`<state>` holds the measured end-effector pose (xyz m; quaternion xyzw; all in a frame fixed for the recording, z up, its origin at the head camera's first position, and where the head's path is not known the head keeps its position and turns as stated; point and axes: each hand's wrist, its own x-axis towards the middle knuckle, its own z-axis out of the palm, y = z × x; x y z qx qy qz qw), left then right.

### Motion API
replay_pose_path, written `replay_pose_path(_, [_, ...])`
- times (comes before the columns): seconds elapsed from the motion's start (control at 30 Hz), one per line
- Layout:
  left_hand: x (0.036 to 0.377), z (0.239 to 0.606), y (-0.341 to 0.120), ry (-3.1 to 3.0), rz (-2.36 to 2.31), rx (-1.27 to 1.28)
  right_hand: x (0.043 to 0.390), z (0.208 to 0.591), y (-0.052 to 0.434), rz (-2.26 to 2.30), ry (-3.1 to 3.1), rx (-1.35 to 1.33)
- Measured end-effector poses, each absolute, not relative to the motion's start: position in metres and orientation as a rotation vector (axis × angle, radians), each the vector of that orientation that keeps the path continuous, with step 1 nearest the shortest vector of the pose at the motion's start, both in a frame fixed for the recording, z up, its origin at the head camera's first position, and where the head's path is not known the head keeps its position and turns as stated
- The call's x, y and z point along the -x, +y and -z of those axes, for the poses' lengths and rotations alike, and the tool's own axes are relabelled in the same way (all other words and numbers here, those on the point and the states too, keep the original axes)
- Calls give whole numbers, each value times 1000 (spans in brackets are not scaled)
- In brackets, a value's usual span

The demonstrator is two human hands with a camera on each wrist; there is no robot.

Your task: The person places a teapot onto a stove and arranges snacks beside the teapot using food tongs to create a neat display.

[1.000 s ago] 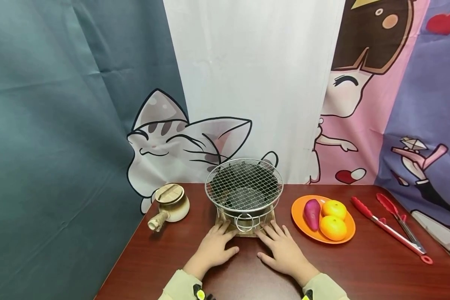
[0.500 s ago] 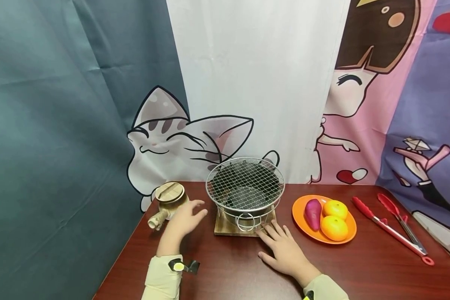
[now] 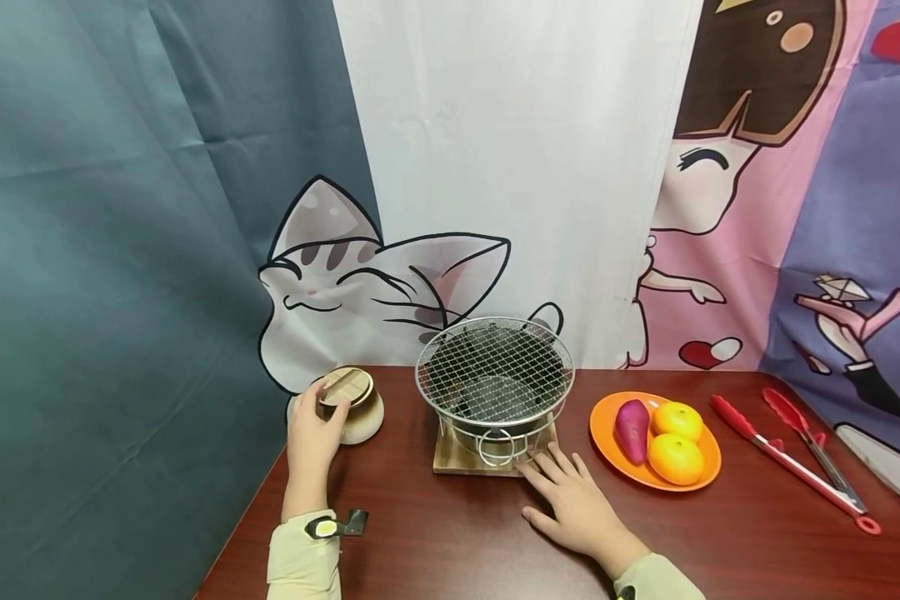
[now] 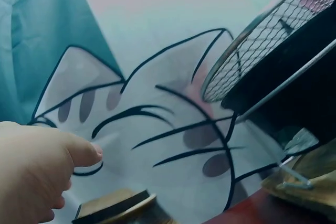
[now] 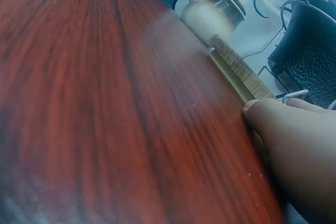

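My left hand lies over the side handle of a small cream pot with a wooden lid, its thumb against the lid's rim; the handle is hidden under it. The left wrist view shows the left hand just above the lid. My right hand rests flat on the table, fingertips touching the wooden board under a black stove with a wire grill. In the right wrist view the right hand lies beside the board.
An orange plate right of the stove holds a purple sweet potato and two oranges. Red tongs lie at the far right. Printed curtains hang right behind the table; the left table edge is near the pot.
My left hand left the stove's board, swung left and came down on the pot's handle. The right hand stayed where it was.
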<state>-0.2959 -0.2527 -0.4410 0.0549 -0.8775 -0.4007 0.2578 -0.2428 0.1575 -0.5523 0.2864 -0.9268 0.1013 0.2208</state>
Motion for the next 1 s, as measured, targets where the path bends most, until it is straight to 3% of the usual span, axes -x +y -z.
replay_pose_path(0.57, [307, 485, -288, -2381, 1175, -409, 244, 555, 156, -303, -2492, -814])
replay_pose_path(1.0, [311, 488, -288, -2555, 1233, -443, 244, 557, 157, -329, -2541, -788])
